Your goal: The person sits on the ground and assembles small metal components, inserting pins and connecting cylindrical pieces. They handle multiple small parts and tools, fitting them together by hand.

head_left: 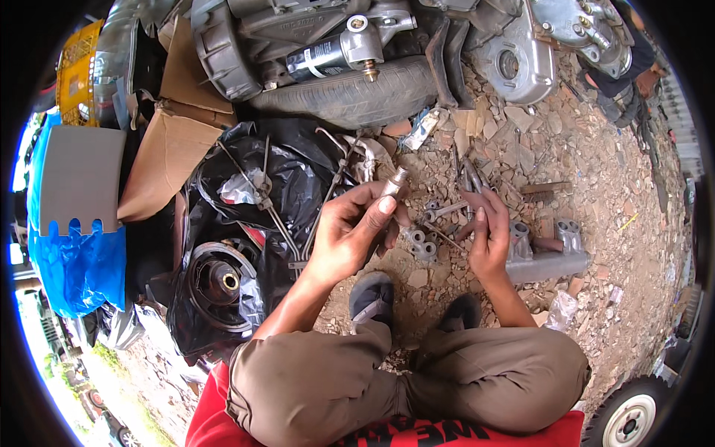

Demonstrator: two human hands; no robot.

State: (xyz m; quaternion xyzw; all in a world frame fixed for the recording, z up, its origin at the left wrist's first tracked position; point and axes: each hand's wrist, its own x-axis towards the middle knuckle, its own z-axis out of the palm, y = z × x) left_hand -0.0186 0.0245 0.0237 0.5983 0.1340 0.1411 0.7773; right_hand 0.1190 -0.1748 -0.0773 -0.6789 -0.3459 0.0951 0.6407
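L hand (357, 227): closed, thumb & fingers gripping threaded metal fitting (395, 186), thread end pointing away. Fitting is above rubble gnd (625, 290), short of gnd's far edge at tyre (350, 95). R hand (488, 237): partly open, fingers curled nr dark tool (470, 177); cannot tell if gripped. Drilled metal pc. (423, 249) on gnd btwn hands.

Rough ground (629, 276) of broken stone underfoot, strong daylight (nearly white out there) along the far left, a pale ribbed panel (676, 97) at upper right
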